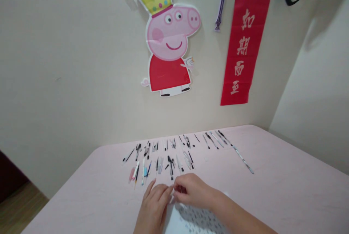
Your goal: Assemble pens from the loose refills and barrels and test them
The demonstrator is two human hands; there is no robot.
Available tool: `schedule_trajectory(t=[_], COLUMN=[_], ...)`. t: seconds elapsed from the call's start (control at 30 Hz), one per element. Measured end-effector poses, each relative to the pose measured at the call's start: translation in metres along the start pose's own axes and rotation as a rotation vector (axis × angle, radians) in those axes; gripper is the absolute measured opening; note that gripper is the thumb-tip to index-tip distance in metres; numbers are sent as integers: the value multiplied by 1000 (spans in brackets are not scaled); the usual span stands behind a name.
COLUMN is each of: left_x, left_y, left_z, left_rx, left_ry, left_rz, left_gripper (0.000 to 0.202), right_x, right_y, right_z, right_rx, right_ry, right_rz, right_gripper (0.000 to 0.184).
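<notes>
My right hand (192,192) is closed in a pinch, its thumb and fingertips bent together over the top of a white sheet. What lies in the pinch is too small and hidden to name. Close against it, my left hand (155,203) rests palm down with fingers spread, its innermost fingertip meeting the right fingertips. A pale, see-through piece shows faintly just below where the hands meet. The white sheet (196,223), covered in small dark marks, lies under both hands and is partly hidden by the right forearm.
Beyond my hands, rows of pens and pen parts lie on the pink tablecloth (89,190), among them a black pen (170,166), pink pieces (132,174) and a long pale joined rod (242,158). The wall behind carries a pig cutout (170,44) and a red banner (245,44).
</notes>
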State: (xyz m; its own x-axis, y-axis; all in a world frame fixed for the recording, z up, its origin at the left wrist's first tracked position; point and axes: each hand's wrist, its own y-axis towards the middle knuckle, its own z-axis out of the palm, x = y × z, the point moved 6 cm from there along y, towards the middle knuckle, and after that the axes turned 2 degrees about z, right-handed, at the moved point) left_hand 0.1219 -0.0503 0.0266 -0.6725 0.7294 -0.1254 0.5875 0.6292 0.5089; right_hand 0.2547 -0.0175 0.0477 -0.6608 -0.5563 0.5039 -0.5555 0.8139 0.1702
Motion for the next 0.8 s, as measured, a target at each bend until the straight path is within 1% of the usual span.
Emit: schedule_trajectory(t=[0.03,0.1,0.17,0.23,0.33,0.37,0.43,0.5,0.57,0.67,0.8], left_x=[0,2,6,9,12,12,12,10,7,4,4], left_y=[0,-1,-3,-6,-9,-10,-9,-8,-6,-3,-2], left_z=[3,6,8,11,14,15,16,18,19,17,15], left_rx=[14,24,29,45,53,54,67,113,168,206,222], left_ry=[-19,-48,-80,-126,-192,-211,-246,-275,-290,-298,-303], left_rz=[8,-21,-83,-133,-190,-211,-255,-290,-326,-353,-353], left_gripper=[46,42,39,40,37,34,31,26,23,24,26], right_x=[2,0,-12,-34,-79,-94,-122,-141,-154,-164,-171], right_y=[0,1,4,5,1,-1,-5,-7,-6,-3,5], right_z=[0,-2,-9,-20,-34,-38,-44,-45,-44,-41,-43], right_rx=[12,14,-57,-218,-439,-503,-569,-560,-510,-450,-436], right_ry=[20,63,90,72,-58,-117,-228,-296,-326,-343,-376], right_rz=[-4,6,27,64,158,203,301,381,457,542,575], right_gripper=[11,14,16,18,23,25,32,36,40,45,47])
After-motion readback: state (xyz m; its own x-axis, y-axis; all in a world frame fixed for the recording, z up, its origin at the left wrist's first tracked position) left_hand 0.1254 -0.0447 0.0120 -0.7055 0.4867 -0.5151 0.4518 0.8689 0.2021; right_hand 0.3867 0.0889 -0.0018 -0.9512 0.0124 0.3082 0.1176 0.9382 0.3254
